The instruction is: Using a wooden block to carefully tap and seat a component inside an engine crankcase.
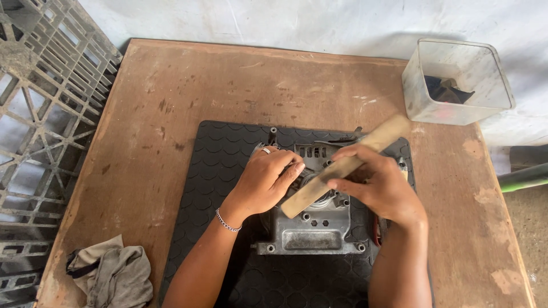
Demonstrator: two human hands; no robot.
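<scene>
A grey metal engine casing (313, 234) lies on a black rubber mat (222, 154) on a brown wooden table (171, 91). My left hand (264, 181), wearing a ring and a chain bracelet, rests on the casing's upper left, fingers curled on something small that I cannot make out. My right hand (381, 185) grips a pale wooden stick (342, 167) held diagonally over the casing's round middle opening, its lower end near the centre, its upper end pointing to the back right.
A clear plastic tub (456, 108) with dark pieces inside stands at the table's back right corner. A crumpled grey rag (111, 274) lies at the front left. A grey plastic crate (40, 114) leans left of the table. A green pipe (522, 178) lies to the right.
</scene>
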